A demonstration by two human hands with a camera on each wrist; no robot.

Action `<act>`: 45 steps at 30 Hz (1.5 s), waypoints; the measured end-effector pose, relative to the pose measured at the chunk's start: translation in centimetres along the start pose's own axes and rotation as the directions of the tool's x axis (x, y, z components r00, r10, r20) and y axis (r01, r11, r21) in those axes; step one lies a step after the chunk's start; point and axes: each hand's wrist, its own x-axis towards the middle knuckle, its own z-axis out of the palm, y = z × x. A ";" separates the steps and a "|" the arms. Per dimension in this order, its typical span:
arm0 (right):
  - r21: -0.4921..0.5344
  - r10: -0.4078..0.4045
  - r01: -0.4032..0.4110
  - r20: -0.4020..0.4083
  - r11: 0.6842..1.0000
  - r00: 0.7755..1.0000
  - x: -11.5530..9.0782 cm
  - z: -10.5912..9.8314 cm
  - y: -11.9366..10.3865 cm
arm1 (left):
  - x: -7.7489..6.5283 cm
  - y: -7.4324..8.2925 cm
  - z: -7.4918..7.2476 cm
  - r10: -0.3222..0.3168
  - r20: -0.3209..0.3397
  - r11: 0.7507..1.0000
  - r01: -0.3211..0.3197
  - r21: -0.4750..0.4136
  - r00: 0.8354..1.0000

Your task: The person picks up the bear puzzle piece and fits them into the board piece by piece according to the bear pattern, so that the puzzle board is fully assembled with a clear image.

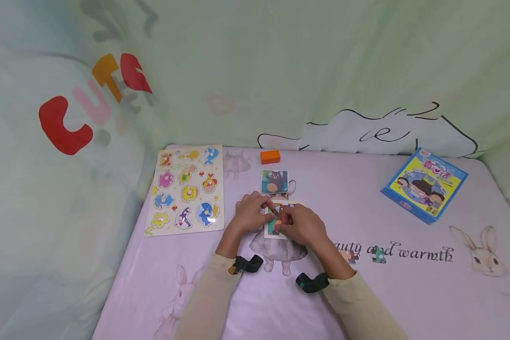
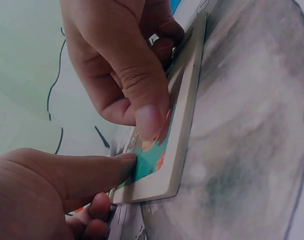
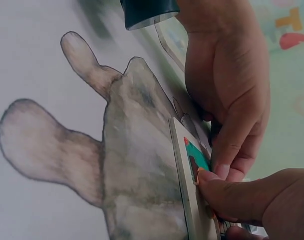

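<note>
A small jigsaw board [image 1: 276,236] with a pale frame and a green picture lies on the cloth between both hands. My left hand [image 1: 251,211] is at its left side; in the left wrist view the thumb [image 2: 109,172] lies on the green picture, with the fingers curled by the frame's edge. From the right, my right hand [image 1: 305,225] pinches a partly covered orange-and-brown puzzle piece [image 3: 200,172] over the picture. Its thumb [image 2: 149,120] points down onto that piece. Much of the picture is hidden by the fingers.
Above the board are a bear picture card [image 1: 275,182] and an orange block [image 1: 270,157]. A sea-animal peg puzzle [image 1: 219,189] lies left, a blue-and-yellow box [image 1: 427,186] right. Two loose puzzle pieces, one pinkish [image 1: 350,257] and one green [image 1: 379,255], lie near the right forearm.
</note>
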 end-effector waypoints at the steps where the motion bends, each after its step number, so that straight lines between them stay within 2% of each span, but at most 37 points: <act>1: -0.001 0.000 0.000 0.004 1.000 1.000 0.0 0.0 0.0 | 0.0 -0.1 0.0 0.003 0.006 1.000 -0.003 -0.003 1.000; 9: 0.011 -0.005 0.005 0.034 1.000 0.999 0.0 -0.3 -0.1 | -0.3 -0.6 -0.4 0.039 0.043 0.999 -0.039 -0.011 0.998; 17: 0.016 0.004 -0.004 0.038 1.000 0.999 0.0 -0.2 0.0 | -0.3 -0.6 -0.3 0.038 0.047 0.999 -0.037 -0.013 0.998; 23: 0.098 -0.083 0.077 0.065 0.992 0.994 -0.2 -0.6 1.1 | -0.3 -0.5 -0.1 0.034 0.047 0.999 -0.034 -0.008 0.998; 28: 0.190 -0.137 0.110 0.132 0.976 0.982 -1.5 -2.3 2.5 | -0.4 -0.5 -0.1 0.035 0.045 0.999 -0.035 -0.011 0.998; 31: 0.165 -0.120 0.097 0.133 0.982 0.984 -2.5 -3.6 3.5 | -0.4 -0.4 -0.1 0.034 0.038 0.999 -0.034 -0.014 0.999; 37: 0.093 -0.021 0.013 0.083 0.996 0.996 -4.3 -6.1 5.8 | -0.4 -0.2 -0.1 0.034 0.032 0.999 -0.034 -0.028 0.999; 45: 0.055 0.006 -0.014 0.128 0.998 0.992 -6.2 -7.8 8.0 | -0.5 0.0 -0.4 0.039 0.026 0.999 -0.038 -0.027 0.999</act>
